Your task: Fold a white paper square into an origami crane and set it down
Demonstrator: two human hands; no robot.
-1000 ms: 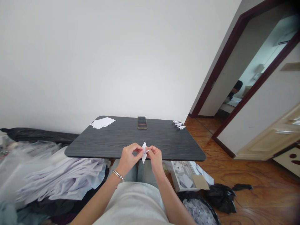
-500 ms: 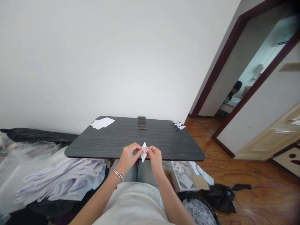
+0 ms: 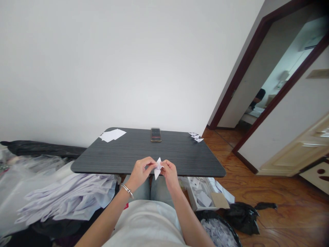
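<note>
A small white origami crane is held between my two hands, just over the near edge of the dark table. My left hand pinches its left side between thumb and forefinger. On the other side, my right hand grips it in the same way. Two pointed paper wings stick out, one up and one down. Several folded paper cranes stand in a row at the table's far right corner. Flat white paper sheets lie at the far left corner.
A phone lies at the table's back edge by the wall. Below right are a white box of papers, a black-lined bin of paper pieces and a black bag. White cloth is heaped at left.
The paper crane has tilted slightly, its lower wing shifting left and its upper tip right. My hands keep their pinch and have barely moved.
</note>
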